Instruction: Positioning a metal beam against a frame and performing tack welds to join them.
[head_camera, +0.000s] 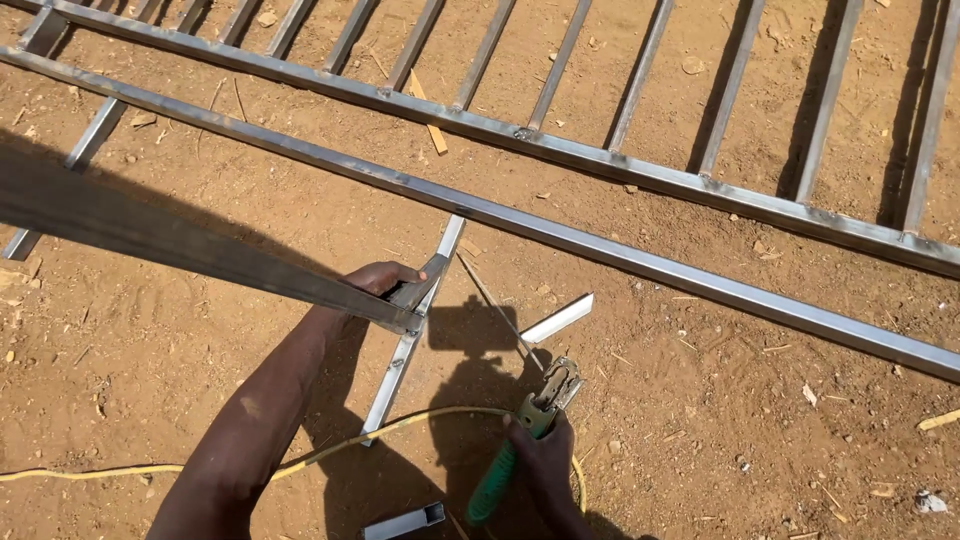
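The left hand (385, 280) grips the end of a long metal bar (200, 250). The right hand (540, 455) squeezes a green welding holder (520, 440). Just under the left hand, a short bar (405, 350) touches the long rail (620, 255), and it looks not yet joined.

Both arms bare to elbow, no sleeves/gloves; left hand (385, 278), right hand (540, 455).

Green-handled electrode holder (520, 435) tilted, steel tube (200, 250) raised slantwise
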